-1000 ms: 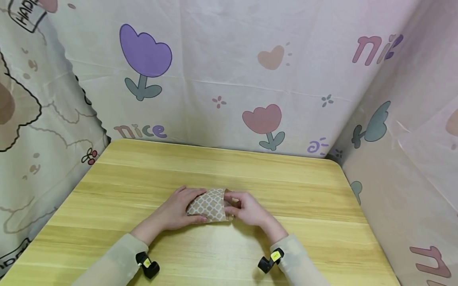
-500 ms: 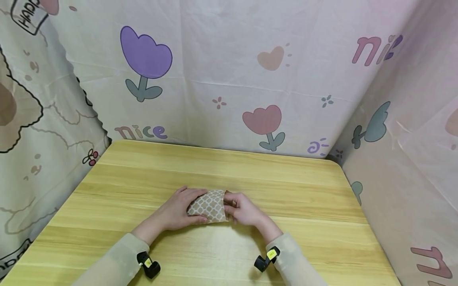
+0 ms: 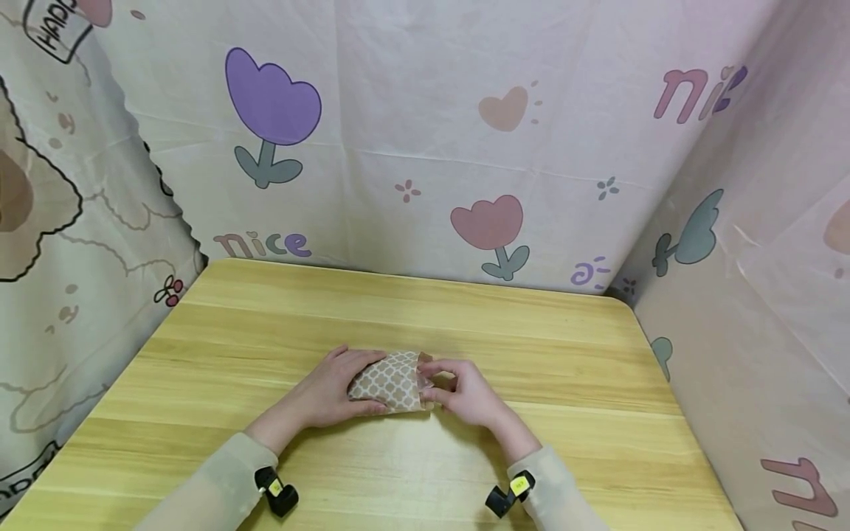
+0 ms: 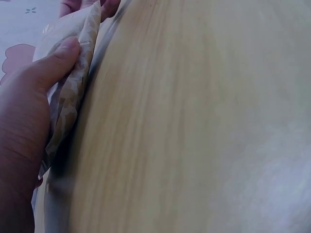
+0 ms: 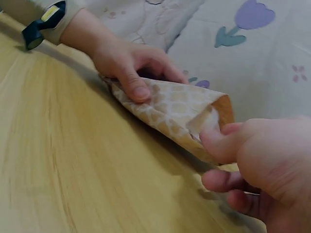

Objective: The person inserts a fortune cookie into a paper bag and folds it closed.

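A tan paper bag (image 3: pixel 385 382) with a white lattice print lies on its side, its mouth facing right. My left hand (image 3: pixel 332 387) grips its closed end, thumb on the near side and fingers over the far side; the left wrist view shows the thumb (image 4: pixel 65 51) pressing the paper. At the mouth, my right hand (image 3: pixel 465 391) has its thumb and forefinger curled at a whitish, partly see-through thing (image 5: pixel 208 122) just inside the opening. Its kind cannot be told, since most of it is hidden by the bag and fingers.
Both hands work over a light wood-grain table (image 3: pixel 372 479). A printed cloth (image 3: pixel 398 88) with flowers and lettering hangs behind and at both sides. Small black cameras (image 3: pixel 279 495) sit on both wrists.
Half a second ago my right fingers were deeper in the bag's mouth; they have drawn back to the right, and the whitish thing now shows there. The left hand keeps its hold.
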Demonstrator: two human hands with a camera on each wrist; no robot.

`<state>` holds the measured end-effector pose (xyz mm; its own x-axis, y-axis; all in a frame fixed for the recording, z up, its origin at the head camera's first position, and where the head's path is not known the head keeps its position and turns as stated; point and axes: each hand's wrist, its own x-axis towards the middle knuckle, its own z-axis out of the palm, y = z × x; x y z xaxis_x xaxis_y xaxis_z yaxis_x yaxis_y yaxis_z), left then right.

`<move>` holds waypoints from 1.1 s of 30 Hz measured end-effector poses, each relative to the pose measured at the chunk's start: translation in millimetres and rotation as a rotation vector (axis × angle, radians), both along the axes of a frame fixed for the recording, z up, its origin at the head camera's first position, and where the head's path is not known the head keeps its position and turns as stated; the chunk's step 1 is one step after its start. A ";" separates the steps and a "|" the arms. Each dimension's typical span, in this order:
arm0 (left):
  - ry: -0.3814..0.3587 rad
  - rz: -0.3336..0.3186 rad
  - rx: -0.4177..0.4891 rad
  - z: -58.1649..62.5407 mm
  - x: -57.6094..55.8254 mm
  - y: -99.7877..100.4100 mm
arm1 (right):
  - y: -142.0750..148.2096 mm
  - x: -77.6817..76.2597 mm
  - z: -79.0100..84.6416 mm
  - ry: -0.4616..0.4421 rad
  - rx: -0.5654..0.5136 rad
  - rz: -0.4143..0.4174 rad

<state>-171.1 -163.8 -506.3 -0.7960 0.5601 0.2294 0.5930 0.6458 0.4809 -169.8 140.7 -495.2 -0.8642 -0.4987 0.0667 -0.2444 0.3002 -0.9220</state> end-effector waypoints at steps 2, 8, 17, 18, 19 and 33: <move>-0.001 -0.001 -0.001 0.3 0.0 0.3 | 2.7 0.4 -0.5 -0.008 -0.001 -0.007; -0.009 -0.002 -0.007 -0.4 0.6 0.7 | -2.7 -0.5 -3.9 -0.038 -0.071 -0.102; -0.005 -0.004 -0.007 -0.6 0.4 1.4 | -10.3 -2.8 -8.0 -0.060 -0.145 -0.098; -0.002 -0.004 -0.008 -0.4 0.3 1.4 | -9.9 -2.2 -7.8 -0.065 -0.146 -0.076; 0.001 -0.005 -0.009 -0.2 0.2 1.5 | -9.3 -1.5 -7.6 -0.070 -0.146 -0.055; 0.037 -0.024 0.000 -2.6 -0.8 4.0 | -18.2 0.7 -8.2 -0.027 -0.134 0.003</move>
